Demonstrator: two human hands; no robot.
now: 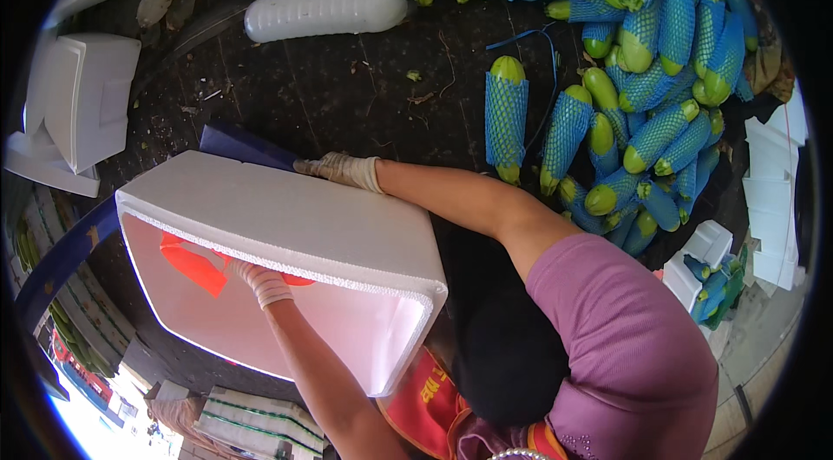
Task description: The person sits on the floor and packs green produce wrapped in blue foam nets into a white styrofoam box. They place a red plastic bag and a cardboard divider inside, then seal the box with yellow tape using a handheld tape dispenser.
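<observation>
A large white foam box [286, 208] lies tipped in front of me, its open side facing me. Inside its mouth, my left hand [258, 280], in a pale glove, is closed on a bright orange-red strip [195, 265] against the inner wall; some of its fingers are hidden. More of the orange-red colour shows on the other side of that hand. My right hand [343, 170], also gloved, reaches over to the box's far edge and is closed there, its fingertips partly hidden. A dark blue band [247, 147] lies beside the right fingertips.
Many zucchini in blue net sleeves [642, 35] are heaped at the far right, with one zucchini [507, 117] lying apart. Across the back lie wrapped white rolls [325, 13]. White foam boxes [91, 100] stand at left, and more foam pieces [772, 200] at right.
</observation>
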